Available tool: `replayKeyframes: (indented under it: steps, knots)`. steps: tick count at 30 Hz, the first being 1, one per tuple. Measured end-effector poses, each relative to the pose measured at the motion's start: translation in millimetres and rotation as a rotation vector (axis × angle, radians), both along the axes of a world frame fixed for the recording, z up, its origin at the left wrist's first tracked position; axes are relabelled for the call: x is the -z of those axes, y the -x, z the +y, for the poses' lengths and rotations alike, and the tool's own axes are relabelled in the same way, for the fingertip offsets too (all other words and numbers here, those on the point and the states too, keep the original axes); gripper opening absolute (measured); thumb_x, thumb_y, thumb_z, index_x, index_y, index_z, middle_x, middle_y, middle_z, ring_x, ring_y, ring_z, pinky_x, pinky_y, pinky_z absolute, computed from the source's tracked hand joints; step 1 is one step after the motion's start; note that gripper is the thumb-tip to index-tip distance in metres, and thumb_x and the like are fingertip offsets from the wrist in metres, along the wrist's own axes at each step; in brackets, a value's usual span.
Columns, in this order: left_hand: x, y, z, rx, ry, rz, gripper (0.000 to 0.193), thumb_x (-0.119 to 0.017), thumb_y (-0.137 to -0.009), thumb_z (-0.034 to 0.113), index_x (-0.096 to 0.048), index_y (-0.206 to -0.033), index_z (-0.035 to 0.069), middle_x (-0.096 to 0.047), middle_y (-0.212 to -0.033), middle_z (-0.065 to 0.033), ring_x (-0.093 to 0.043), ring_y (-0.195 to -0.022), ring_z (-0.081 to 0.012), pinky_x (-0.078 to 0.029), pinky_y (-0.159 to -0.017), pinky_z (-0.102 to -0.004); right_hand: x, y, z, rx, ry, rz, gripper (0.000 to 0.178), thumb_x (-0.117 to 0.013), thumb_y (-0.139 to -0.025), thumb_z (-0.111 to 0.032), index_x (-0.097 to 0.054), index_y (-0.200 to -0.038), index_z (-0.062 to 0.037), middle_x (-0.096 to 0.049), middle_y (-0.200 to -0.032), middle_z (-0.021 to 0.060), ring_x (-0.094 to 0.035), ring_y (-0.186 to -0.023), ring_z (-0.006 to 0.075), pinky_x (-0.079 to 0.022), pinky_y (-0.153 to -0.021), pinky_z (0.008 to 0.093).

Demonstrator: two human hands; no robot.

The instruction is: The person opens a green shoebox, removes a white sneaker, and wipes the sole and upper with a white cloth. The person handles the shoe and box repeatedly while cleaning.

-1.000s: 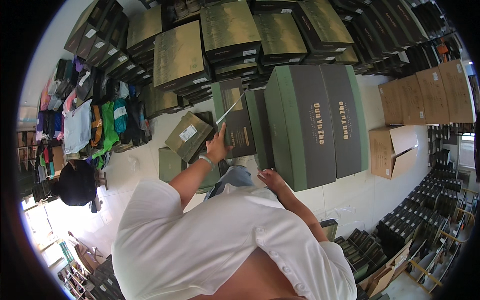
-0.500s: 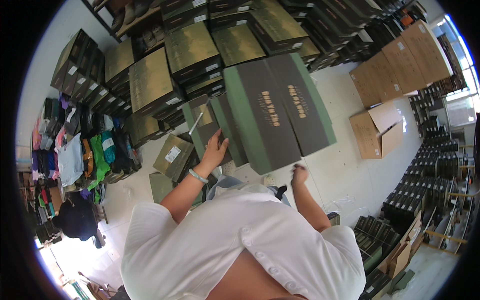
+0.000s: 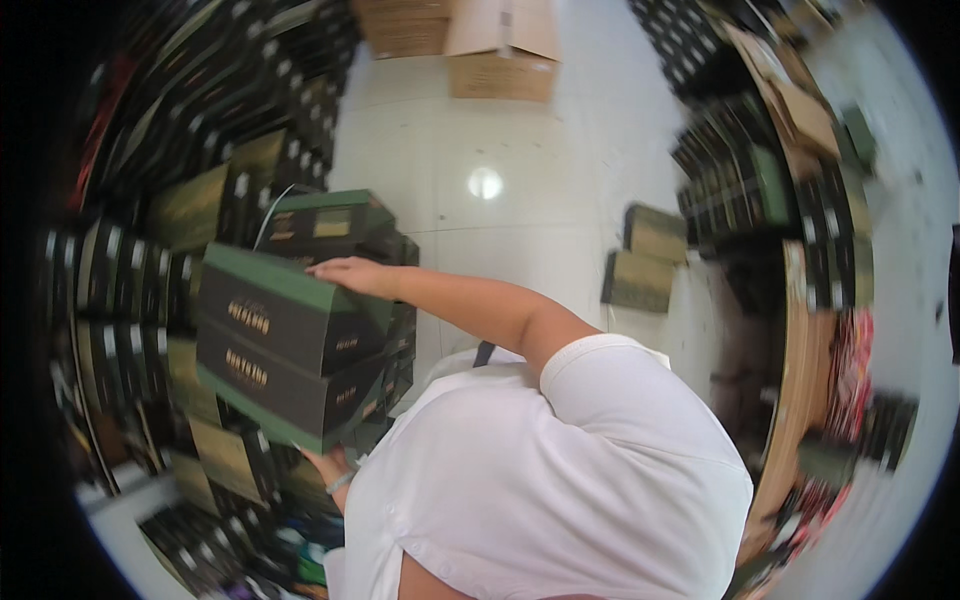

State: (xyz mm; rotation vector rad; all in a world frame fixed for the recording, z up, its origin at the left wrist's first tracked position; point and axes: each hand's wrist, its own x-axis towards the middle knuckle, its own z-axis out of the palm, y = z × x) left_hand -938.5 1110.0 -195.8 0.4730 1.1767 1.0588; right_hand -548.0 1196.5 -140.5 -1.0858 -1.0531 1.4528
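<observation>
A pair of dark brown and green shoe boxes (image 3: 265, 345) sits at the left, side by side and pressed between my two hands. My right hand (image 3: 352, 275) lies along the far green edge, its fingers closed over the corner. My left hand (image 3: 327, 463), below a pale bangle, grips the near edge, and most of its fingers are hidden by the boxes. Behind the pair stands a stack of similar boxes (image 3: 335, 215) with a thin pale strap (image 3: 270, 215) looping up beside it. Whether the held pair rests on that stack cannot be made out.
Rows of stacked shoe boxes (image 3: 210, 205) line the left side. Brown cartons (image 3: 500, 75) stand at the far end of the tiled floor (image 3: 480, 230). Two olive boxes (image 3: 645, 270) lie on the right, near another strapped row of boxes (image 3: 735, 170).
My view and body have turned right, so the boxes now appear at the left. My right hand has come from beside the pair onto its far edge; my left hand has shifted to the near edge.
</observation>
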Motion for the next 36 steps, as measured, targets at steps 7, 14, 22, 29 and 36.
replayKeyframes:
  steps: [7,14,22,29,36]
  knots:
    - [-31.7,-42.0,29.1,0.429,0.037,0.034,0.053,-0.041,-0.097,0.040,-0.048,-0.138,0.007,-0.052,-0.138,-0.0123,-0.050,-0.125,-0.0319,-0.041,-0.104,-0.0524,-63.5,-71.1,-165.1,0.343,-0.123,0.092,0.041,-0.052,-0.100,-0.030,-0.057,-0.136,-0.0121,-0.050,-0.143,0.0061,-0.042,-0.134,0.0205,-0.029,-0.112,0.0328]
    - [-40.7,-213.4,10.4,1.000,0.116,-0.062,0.053,-0.040,-0.097,0.041,-0.048,-0.138,0.008,-0.051,-0.139,-0.0121,-0.049,-0.126,-0.0319,-0.039,-0.104,-0.0530,-89.6,-96.7,-379.3,0.991,-0.200,-0.292,0.035,-0.054,-0.099,-0.027,-0.062,-0.129,-0.0118,-0.055,-0.134,0.0063,-0.046,-0.127,0.0201,-0.032,-0.109,0.0340]
    - [-28.6,-440.2,-199.6,1.497,0.314,-0.169,0.053,-0.039,-0.097,0.041,-0.048,-0.139,0.008,-0.051,-0.139,-0.0120,-0.048,-0.127,-0.0318,-0.038,-0.105,-0.0538,-152.0,-109.0,-629.3,1.436,0.044,-0.966,0.045,-0.054,-0.095,-0.031,-0.058,-0.133,-0.0090,-0.055,-0.130,0.0156,-0.048,-0.119,0.0310,-0.033,-0.105,0.0398]
    - [-44.4,-584.6,-418.0,1.790,0.467,-0.194,0.054,-0.038,-0.098,0.042,-0.047,-0.139,0.009,-0.050,-0.140,-0.0119,-0.047,-0.128,-0.0318,-0.037,-0.105,-0.0544,-189.2,-117.6,-806.7,1.698,0.215,-1.150,0.055,-0.056,-0.090,-0.038,-0.056,-0.135,-0.0059,-0.053,-0.133,0.0192,-0.048,-0.116,0.0349,-0.034,-0.104,0.0414]
    - [-50.2,-683.0,-583.6,2.023,0.662,-0.172,0.054,-0.037,-0.098,0.042,-0.047,-0.139,0.010,-0.049,-0.141,-0.0118,-0.047,-0.128,-0.0318,-0.036,-0.106,-0.0550,-208.6,-130.2,-908.7,1.931,0.458,-1.237,0.060,-0.063,-0.085,-0.040,-0.056,-0.135,-0.0073,-0.052,-0.133,0.0183,-0.046,-0.114,0.0352,-0.033,-0.105,0.0437]
